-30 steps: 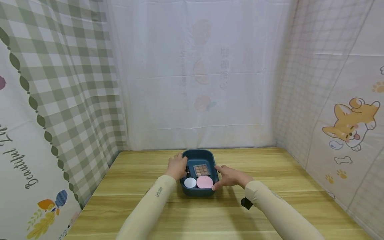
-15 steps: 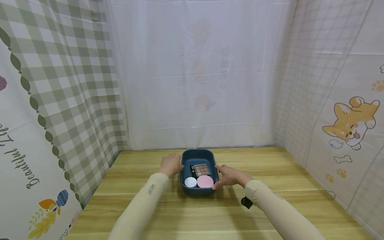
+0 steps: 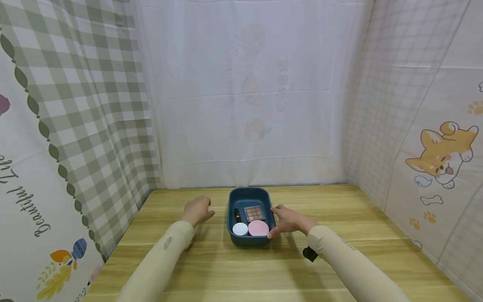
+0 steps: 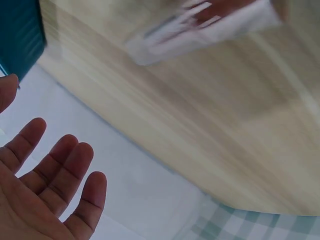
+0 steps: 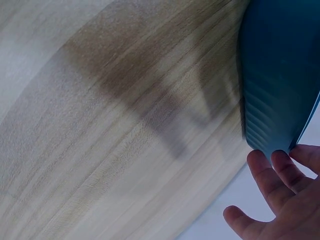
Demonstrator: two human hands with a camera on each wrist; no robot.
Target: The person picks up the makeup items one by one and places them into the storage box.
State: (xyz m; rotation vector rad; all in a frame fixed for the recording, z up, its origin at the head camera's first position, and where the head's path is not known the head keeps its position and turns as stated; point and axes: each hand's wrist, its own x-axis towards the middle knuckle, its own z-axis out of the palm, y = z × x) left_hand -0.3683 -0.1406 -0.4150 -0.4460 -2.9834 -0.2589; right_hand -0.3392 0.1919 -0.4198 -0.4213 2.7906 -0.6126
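Note:
A dark blue plastic basket (image 3: 250, 241) stands on the wooden table. Inside, a white round case (image 3: 240, 229) and a pink round case (image 3: 258, 228) lie side by side at the near end. Behind them are an eyeshadow palette (image 3: 254, 213) and a slim black cosmetic tube (image 3: 237, 215) with a reddish band. My right hand (image 3: 287, 221) touches the basket's right side, thumb at the near corner, fingers along the wall. To the left of the basket, my left hand (image 3: 196, 210) is held in the air, fingers spread and loosely bent, holding nothing.
A blurred clear package (image 4: 210, 25) with brown and white parts lies on the table, mostly hidden by the left sleeve (image 3: 162, 251) in the head view. White curtain (image 3: 249, 126) hangs behind the table, with a green checked cloth (image 3: 102, 105) on the left.
My left hand has left the basket and moved left, letting go of the black tube. That tube has shifted, and now lies near the basket's left wall. My right hand stays put.

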